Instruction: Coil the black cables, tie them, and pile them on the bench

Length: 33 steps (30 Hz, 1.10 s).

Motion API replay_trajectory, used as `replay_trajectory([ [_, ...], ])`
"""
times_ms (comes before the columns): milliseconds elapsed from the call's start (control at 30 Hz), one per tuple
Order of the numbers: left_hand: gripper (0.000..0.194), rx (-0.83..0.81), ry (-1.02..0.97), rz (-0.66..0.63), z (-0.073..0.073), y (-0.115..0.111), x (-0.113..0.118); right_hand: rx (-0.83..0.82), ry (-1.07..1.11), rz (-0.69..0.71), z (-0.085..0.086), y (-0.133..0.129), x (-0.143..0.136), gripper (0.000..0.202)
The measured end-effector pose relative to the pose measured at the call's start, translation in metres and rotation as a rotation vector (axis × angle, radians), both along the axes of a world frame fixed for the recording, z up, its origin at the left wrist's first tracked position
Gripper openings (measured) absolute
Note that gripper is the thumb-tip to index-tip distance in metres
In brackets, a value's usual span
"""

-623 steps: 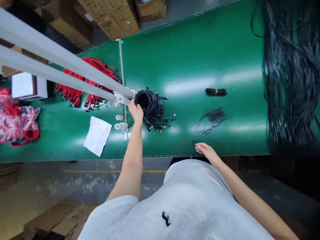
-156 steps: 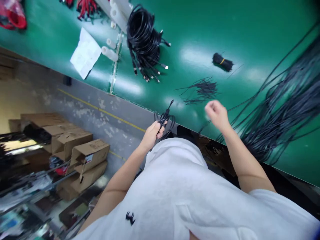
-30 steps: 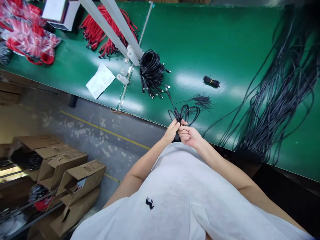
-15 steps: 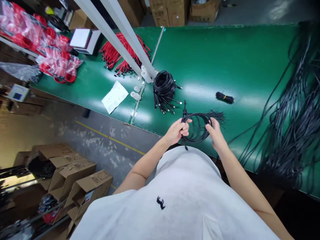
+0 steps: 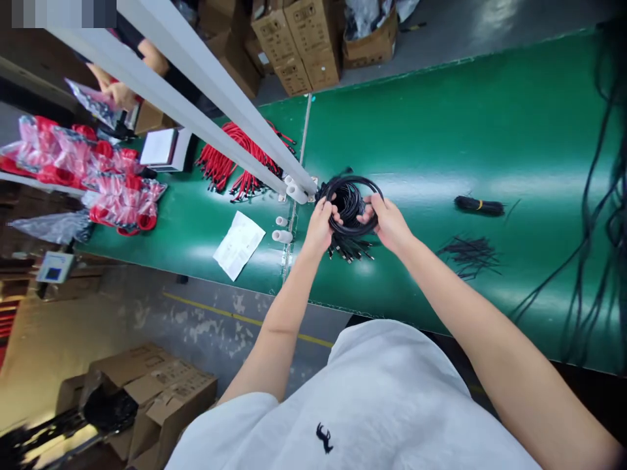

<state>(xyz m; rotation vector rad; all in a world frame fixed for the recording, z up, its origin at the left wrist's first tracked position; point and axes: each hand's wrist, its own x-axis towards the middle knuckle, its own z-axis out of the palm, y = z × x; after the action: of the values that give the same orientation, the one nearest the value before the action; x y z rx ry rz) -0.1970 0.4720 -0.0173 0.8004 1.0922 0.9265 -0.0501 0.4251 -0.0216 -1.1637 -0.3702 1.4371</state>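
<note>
A coiled black cable (image 5: 362, 183) is held between my two hands, over a stack of coiled black cables (image 5: 349, 249) on the green table. My left hand (image 5: 322, 223) closes round the left side of the coil. Round its right side my right hand (image 5: 386, 220) is closed too. The held coil partly covers the stack, so whether they touch I cannot tell. Light connector ends of the stacked cables point toward me. To the right lie loose black ties (image 5: 471, 254) and a tie bundle (image 5: 479, 205) with a yellow band.
White posts (image 5: 220, 85) rise from the green table (image 5: 441, 130) left of my hands. Beyond are red cables (image 5: 228, 153), a paper sheet (image 5: 240, 245) and bagged red items (image 5: 122, 196). Long black cables (image 5: 592, 222) hang at right. Another person's hand (image 5: 120, 96) shows at upper left.
Both hands have carried the coiled cable forward and left, from the table's near edge to over the stack. The view has shifted, and another person's arms now show at upper left.
</note>
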Motion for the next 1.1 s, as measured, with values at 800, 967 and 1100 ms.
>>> replay_trajectory([
  [800,0.030,0.662,1.035,-0.094,-0.031,-0.076,-0.025,-1.147,-0.595,0.028,-0.141,-0.402,0.078,0.045],
  [967,0.032,0.431,0.776,-0.882,-0.060,-0.223,0.027,-0.964,-0.816,0.310,-0.147,-0.383,0.130,0.033],
  [1100,0.054,0.295,0.590,-1.233,-0.089,-0.324,0.069,-0.758,-0.932,0.422,-0.106,-0.401,0.122,0.028],
])
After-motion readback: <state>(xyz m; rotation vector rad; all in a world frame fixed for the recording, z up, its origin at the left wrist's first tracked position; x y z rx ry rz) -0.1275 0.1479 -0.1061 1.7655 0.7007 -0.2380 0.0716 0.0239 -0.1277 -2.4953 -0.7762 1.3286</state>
